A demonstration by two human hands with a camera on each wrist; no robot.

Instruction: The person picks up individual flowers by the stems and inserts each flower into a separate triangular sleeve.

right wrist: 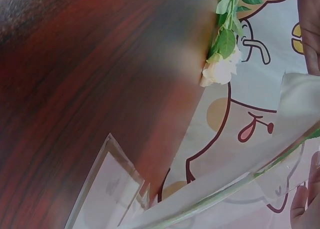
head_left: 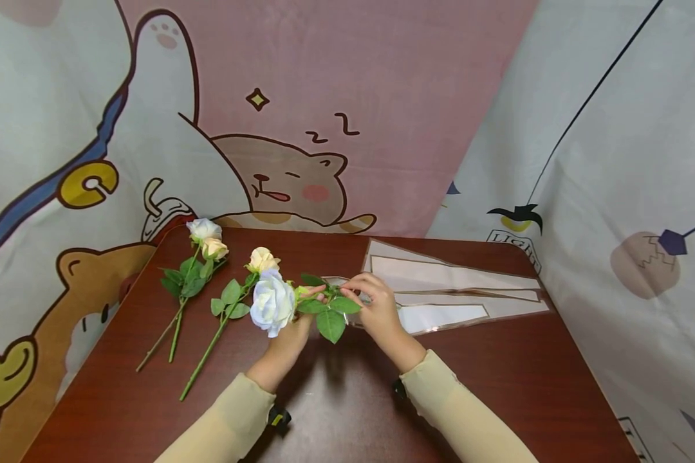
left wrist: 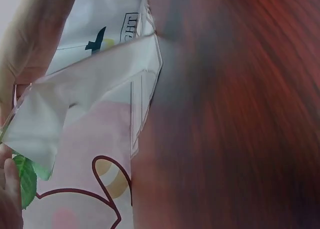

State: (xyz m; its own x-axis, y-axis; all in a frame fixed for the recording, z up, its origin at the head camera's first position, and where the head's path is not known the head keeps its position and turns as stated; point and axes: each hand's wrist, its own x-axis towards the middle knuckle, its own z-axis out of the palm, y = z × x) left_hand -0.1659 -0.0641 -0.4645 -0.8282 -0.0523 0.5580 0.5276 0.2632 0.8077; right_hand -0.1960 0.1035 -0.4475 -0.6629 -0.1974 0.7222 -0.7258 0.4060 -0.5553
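Note:
A pale blue rose point(head_left: 273, 303) and green leaves point(head_left: 331, 323) lie across my left hand point(head_left: 292, 335), which holds the flower from below. My right hand point(head_left: 380, 311) is beside the leaves, its thumb and fingertips pinching at the edge of a clear flower sleeve; the exact contact is partly hidden. In the right wrist view, a green stem point(right wrist: 215, 201) runs along inside the sleeve point(right wrist: 295, 101). The left wrist view shows the sleeve's whitish film point(left wrist: 40, 121) slanting between the hands, with a leaf point(left wrist: 25, 181) below it.
Several flat flower sleeves point(head_left: 446, 317) overlap at the table's right rear. To the left lie a cream rose point(head_left: 263, 260) with a long stem, and a white rose point(head_left: 204, 229) beside another cream rose point(head_left: 213, 248). Printed cloth point(head_left: 382, 96) hangs behind the brown table point(head_left: 527, 386).

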